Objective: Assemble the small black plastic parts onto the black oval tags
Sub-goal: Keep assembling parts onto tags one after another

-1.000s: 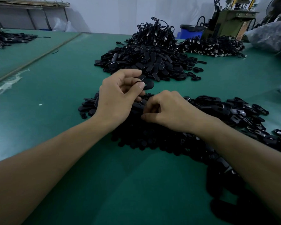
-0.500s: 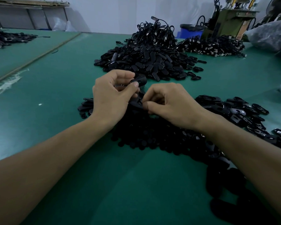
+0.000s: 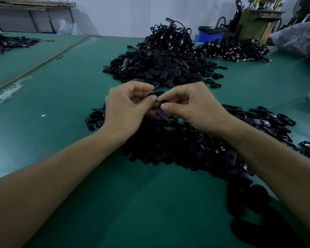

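My left hand (image 3: 128, 107) pinches a black oval tag (image 3: 156, 93) between thumb and fingers, lifted above the near pile. My right hand (image 3: 191, 104) pinches a small black plastic part (image 3: 162, 101) right against the tag, so the fingertips of both hands meet. Beneath my hands spreads a near pile of small black parts and oval tags (image 3: 186, 140) on the green table (image 3: 61, 104). How the part sits on the tag is hidden by my fingers.
A big heap of black oval tags with cords (image 3: 161, 63) lies behind my hands. A further pile of corded pieces (image 3: 234, 51) sits at the back right beside a blue bin (image 3: 210, 34), a green machine (image 3: 254, 22) and a plastic bag (image 3: 299, 38). Another dark pile (image 3: 7, 42) lies far left.
My right hand rose from the near pile with a small part and met my left hand. The left hand turned the tag towards it.
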`<state>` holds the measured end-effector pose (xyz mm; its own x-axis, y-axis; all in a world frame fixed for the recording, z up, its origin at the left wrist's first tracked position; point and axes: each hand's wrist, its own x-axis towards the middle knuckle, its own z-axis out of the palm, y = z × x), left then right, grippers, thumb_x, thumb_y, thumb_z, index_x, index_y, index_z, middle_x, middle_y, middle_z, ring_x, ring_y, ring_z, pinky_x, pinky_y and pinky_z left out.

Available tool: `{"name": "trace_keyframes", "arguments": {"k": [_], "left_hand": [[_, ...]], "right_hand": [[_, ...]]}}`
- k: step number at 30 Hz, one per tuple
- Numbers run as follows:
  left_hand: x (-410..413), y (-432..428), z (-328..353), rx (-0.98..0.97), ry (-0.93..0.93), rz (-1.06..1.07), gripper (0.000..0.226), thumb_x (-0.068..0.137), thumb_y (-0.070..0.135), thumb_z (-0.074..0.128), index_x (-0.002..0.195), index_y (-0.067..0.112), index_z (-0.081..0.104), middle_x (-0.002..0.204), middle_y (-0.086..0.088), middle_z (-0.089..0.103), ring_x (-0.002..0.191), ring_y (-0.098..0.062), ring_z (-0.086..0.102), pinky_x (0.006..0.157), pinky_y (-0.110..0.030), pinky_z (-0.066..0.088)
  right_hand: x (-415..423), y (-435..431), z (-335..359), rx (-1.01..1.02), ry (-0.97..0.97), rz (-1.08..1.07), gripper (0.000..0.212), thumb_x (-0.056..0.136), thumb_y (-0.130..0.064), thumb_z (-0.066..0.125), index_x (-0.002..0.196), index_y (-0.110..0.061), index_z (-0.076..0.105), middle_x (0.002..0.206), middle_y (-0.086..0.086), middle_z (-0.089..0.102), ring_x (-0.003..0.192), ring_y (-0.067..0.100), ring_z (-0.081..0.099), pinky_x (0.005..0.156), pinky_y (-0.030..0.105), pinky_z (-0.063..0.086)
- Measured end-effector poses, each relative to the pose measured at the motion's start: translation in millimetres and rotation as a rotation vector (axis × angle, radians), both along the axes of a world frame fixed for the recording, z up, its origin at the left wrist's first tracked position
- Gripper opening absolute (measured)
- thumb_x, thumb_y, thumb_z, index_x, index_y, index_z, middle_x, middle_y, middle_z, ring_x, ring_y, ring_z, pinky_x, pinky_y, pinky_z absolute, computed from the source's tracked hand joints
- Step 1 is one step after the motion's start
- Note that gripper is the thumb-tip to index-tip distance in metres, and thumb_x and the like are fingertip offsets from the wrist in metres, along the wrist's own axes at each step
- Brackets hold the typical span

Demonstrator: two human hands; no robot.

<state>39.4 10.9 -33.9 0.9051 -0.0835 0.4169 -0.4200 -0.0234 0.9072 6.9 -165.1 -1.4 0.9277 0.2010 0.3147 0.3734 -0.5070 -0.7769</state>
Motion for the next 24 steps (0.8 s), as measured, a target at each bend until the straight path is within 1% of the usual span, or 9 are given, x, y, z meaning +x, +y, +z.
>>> {"name": "trace_keyframes", "arguments": {"k": [3,7,9,12,13,16,17,19,24], "left_hand": [[-0.4,0.1,0.2,-0.002,0.007,0.001,0.019,0.086,0.004,0.077,0.092,0.02,0.071,0.087,-0.005,0.073,0.075,-0.02,0.076,0.065,-0.031,0.062],[-1.2,0.4,1.0,-0.004,0.016,0.0,0.018,0.086,0.003,0.077,0.093,0.018,0.07,0.089,-0.009,0.073,0.077,-0.021,0.076,0.065,-0.031,0.061],[-1.5,0.2,1.4,-0.004,0.018,0.006,0.018,0.087,0.003,0.077,0.093,0.019,0.07,0.09,-0.01,0.073,0.077,-0.022,0.076,0.065,-0.03,0.061],[-1.8,-0.2,2.2,-0.016,0.017,0.008,0.018,0.087,0.002,0.077,0.092,0.018,0.071,0.088,-0.009,0.074,0.077,-0.022,0.076,0.066,-0.03,0.061],[-1.8,-0.4,2.4,-0.02,0.017,0.006,0.018,0.087,0.002,0.076,0.092,0.018,0.071,0.087,-0.008,0.074,0.077,-0.022,0.076,0.067,-0.031,0.061],[-2.5,-1.5,2.4,-0.023,0.02,-0.015,0.017,0.087,0.003,0.077,0.092,0.019,0.073,0.083,-0.005,0.077,0.075,-0.022,0.077,0.068,-0.03,0.061],[-3.0,-2.4,3.0,-0.028,0.022,-0.028,0.017,0.087,0.003,0.076,0.091,0.019,0.073,0.082,-0.005,0.077,0.075,-0.022,0.076,0.068,-0.03,0.061],[-4.7,-4.6,4.1,-0.048,0.027,-0.049,0.017,0.087,0.002,0.076,0.089,0.018,0.074,0.08,-0.004,0.078,0.073,-0.021,0.076,0.068,-0.028,0.06],[-7.0,-6.3,6.1,-0.103,0.056,-0.076,0.018,0.085,-0.002,0.076,0.086,0.015,0.073,0.076,-0.004,0.077,0.069,-0.018,0.075,0.068,-0.023,0.059]], "right_hand": [[-1.1,0.1,-0.5,0.009,0.004,-0.008,0.008,0.089,-0.009,0.073,0.095,-0.013,0.075,0.076,0.004,0.075,0.069,0.013,0.071,0.069,0.023,0.056],[-0.8,0.0,-0.8,0.098,0.031,-0.007,0.009,0.092,-0.002,0.067,0.094,-0.009,0.072,0.08,0.011,0.076,0.076,0.022,0.074,0.067,0.023,0.058],[-0.4,0.1,-0.5,0.115,0.025,-0.02,0.009,0.092,-0.004,0.068,0.093,-0.011,0.073,0.08,0.006,0.076,0.076,0.018,0.074,0.069,0.021,0.057],[0.6,-0.3,1.5,0.104,-0.034,-0.084,0.01,0.088,-0.012,0.074,0.087,-0.021,0.076,0.072,-0.011,0.074,0.068,-0.002,0.066,0.066,0.012,0.049],[1.0,-0.9,2.1,0.115,-0.045,-0.115,0.01,0.087,-0.014,0.076,0.086,-0.023,0.077,0.07,-0.01,0.073,0.066,-0.003,0.063,0.065,0.012,0.047],[0.8,-0.5,2.8,0.168,-0.05,-0.159,0.01,0.086,-0.016,0.076,0.084,-0.026,0.077,0.077,0.012,0.072,0.066,0.012,0.061,0.063,0.024,0.051],[0.4,0.6,2.6,0.181,-0.056,-0.165,0.011,0.086,-0.015,0.076,0.083,-0.026,0.076,0.078,0.015,0.071,0.066,0.016,0.062,0.064,0.026,0.053],[-0.4,3.0,2.2,0.193,-0.077,-0.186,0.012,0.086,-0.014,0.076,0.082,-0.025,0.075,0.076,0.01,0.072,0.068,0.019,0.066,0.066,0.028,0.055],[-1.4,6.6,1.8,0.191,-0.099,-0.232,0.011,0.084,-0.012,0.077,0.082,-0.022,0.072,0.071,-0.002,0.074,0.068,0.011,0.07,0.065,0.021,0.053]]}}
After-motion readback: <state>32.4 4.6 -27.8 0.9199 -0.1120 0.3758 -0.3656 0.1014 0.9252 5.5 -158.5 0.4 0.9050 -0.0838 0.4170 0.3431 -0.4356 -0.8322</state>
